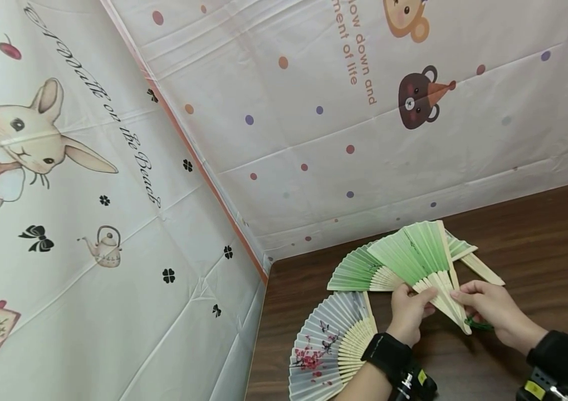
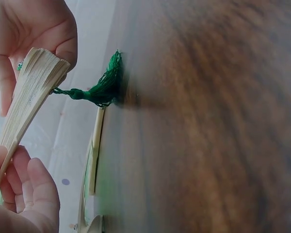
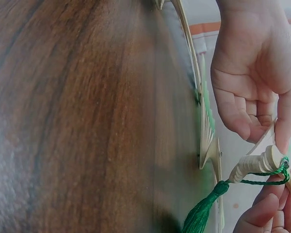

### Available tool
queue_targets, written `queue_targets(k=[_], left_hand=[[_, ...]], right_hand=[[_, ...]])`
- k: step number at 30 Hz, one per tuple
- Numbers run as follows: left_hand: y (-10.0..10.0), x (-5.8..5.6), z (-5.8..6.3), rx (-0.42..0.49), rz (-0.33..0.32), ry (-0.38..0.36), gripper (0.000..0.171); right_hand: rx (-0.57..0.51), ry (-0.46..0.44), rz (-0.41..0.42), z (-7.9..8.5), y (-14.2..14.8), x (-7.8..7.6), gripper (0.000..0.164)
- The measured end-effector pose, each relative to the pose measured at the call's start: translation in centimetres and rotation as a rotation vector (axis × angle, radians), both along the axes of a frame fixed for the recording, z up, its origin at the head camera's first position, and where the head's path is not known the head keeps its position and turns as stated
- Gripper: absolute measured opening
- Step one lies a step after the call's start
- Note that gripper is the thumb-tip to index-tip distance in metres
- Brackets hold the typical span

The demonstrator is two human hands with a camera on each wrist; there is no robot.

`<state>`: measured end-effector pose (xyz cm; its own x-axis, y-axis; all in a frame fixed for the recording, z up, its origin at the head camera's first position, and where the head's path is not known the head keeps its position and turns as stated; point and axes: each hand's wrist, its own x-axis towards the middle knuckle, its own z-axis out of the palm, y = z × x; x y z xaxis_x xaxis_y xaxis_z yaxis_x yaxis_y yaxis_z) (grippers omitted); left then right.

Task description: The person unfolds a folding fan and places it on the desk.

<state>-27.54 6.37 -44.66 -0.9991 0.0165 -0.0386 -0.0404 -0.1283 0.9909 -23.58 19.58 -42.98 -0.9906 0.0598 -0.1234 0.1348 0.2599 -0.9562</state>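
Observation:
A green folding fan (image 1: pixel 414 253), part spread, is held up between both hands. My left hand (image 1: pixel 408 313) pinches its pale ribs, thumb on the near side; in the left wrist view the left hand's fingers (image 2: pixel 39 189) lie behind the ribs. On the other side, my right hand (image 1: pixel 497 312) pinches the outer rib near the narrow pivot end. From that end hangs a dark green tassel (image 3: pixel 203 208), close to the table in both wrist views. Behind the held fan, a second green fan (image 1: pixel 354 270) lies spread on the table.
A grey-white fan with red blossoms (image 1: pixel 321 348) lies spread beside my left forearm. To the right, a pale wooden fan stick (image 1: pixel 484 270) extends from behind the held fan. The brown wooden table (image 1: pixel 559 250) meets printed white sheets (image 1: pixel 284 139) at its back and left edges.

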Motion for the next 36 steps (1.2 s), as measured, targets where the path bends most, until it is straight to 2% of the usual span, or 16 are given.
queue_targets(k=[16, 25, 32, 36], left_hand=[[-0.34, 0.08, -0.11, -0.001, 0.036, -0.13, 0.015], [-0.4, 0.08, -0.29, 0.012, 0.036, -0.143, 0.015], [-0.38, 0.05, -0.46, 0.042, 0.018, -0.12, 0.015], [-0.38, 0.1, -0.36, 0.053, 0.023, -0.139, 0.015]], right_hand=[[-0.104, -0.049, 0.001, -0.34, 0.43, 0.07, 0.022], [-0.155, -0.078, 0.017, -0.67, 0.72, 0.02, 0.023], [-0.182, -0.08, 0.026, -0.72, 0.93, 0.04, 0.021], [-0.205, -0.081, 0.027, -0.79, 1.02, 0.06, 0.02]])
